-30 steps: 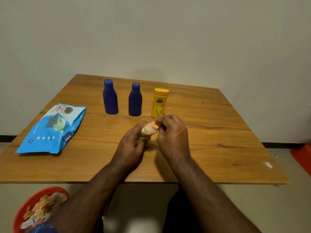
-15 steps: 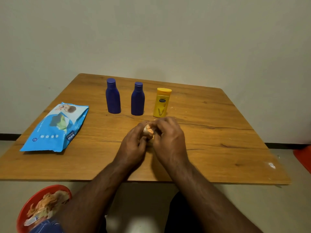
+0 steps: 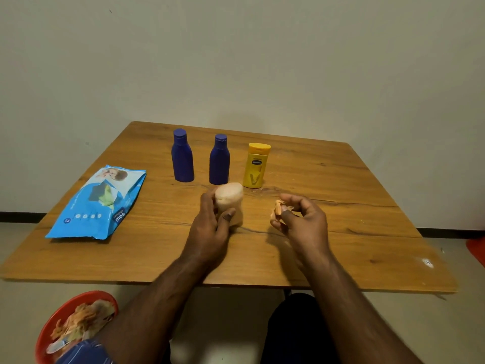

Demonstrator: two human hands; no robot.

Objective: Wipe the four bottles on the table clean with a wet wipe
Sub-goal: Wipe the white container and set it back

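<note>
My left hand (image 3: 211,224) grips a small pale peach bottle (image 3: 228,199) and holds it above the wooden table (image 3: 341,232), its round end turned toward me. Apart from it, to the right, my right hand (image 3: 301,219) pinches a crumpled orange-stained wet wipe (image 3: 277,210). Behind them, two dark blue bottles (image 3: 182,158) (image 3: 219,161) and a yellow bottle (image 3: 255,166) stand upright in a row.
A blue wet-wipe pack (image 3: 101,203) lies on the left of the table. A red bin (image 3: 76,327) holding used wipes sits on the floor at the lower left. A plain wall rises behind the table. A red object (image 3: 476,249) lies at the right edge.
My hands, which were together working the wipe on the peach bottle, have moved apart. The left now holds the bottle alone and the right has drawn the wipe away to the right.
</note>
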